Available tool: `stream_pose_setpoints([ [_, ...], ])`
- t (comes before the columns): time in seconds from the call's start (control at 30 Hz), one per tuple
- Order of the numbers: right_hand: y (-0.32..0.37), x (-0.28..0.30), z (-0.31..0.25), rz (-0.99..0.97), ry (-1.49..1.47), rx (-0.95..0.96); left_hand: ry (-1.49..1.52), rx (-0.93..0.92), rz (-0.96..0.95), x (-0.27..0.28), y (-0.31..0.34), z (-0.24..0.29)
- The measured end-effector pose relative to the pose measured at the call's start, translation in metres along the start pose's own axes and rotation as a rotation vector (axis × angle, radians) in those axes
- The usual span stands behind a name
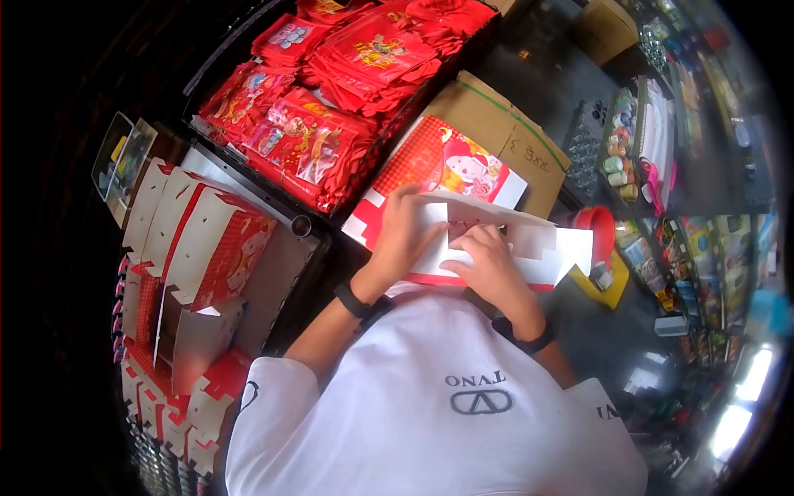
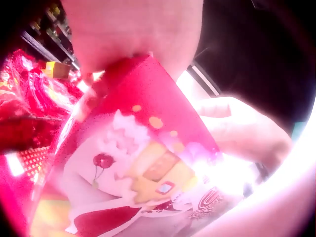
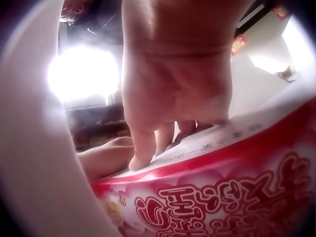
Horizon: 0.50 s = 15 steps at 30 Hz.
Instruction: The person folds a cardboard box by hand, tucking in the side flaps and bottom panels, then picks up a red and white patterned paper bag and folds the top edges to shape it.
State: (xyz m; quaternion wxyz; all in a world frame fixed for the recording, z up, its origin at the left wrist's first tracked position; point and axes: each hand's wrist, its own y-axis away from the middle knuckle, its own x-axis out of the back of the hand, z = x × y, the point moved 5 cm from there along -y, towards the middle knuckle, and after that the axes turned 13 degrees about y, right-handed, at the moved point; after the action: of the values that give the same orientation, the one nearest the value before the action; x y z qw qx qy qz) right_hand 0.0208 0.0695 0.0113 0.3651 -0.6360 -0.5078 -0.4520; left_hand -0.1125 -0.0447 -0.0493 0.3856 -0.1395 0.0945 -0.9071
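A red and white printed cardboard gift box (image 1: 533, 242) lies in front of the person, its open side facing up and white flaps standing out. The left hand (image 1: 405, 236) grips the box's left end, with its thumb along the white flap. At the opening, the right hand (image 1: 490, 269) bends its fingers inside while its thumb lies on the near white edge. In the left wrist view the box's printed red panel (image 2: 148, 173) fills the front. The right wrist view shows fingers (image 3: 143, 148) going down behind the white edge; their tips are hidden.
Another printed red carton (image 1: 475, 165) lies beyond the box, beside a brown cardboard box (image 1: 538, 157). A crate of red packets (image 1: 331, 107) stands at the far left. More folded cartons (image 1: 198, 248) are stacked on the left. A red round container (image 1: 608, 230) sits at the right.
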Motion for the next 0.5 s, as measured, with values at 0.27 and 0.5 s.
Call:
stream_pose_setpoints([
  [0.27, 0.002, 0.011, -0.014, 0.036, 0.11, 0.058, -0.109, -0.029, 0.095, 0.0, -0.002, 0.006],
  [0.5, 0.003, 0.007, -0.012, 0.005, 0.098, 0.028, -0.203, -0.026, -0.029, -0.004, -0.004, 0.011],
])
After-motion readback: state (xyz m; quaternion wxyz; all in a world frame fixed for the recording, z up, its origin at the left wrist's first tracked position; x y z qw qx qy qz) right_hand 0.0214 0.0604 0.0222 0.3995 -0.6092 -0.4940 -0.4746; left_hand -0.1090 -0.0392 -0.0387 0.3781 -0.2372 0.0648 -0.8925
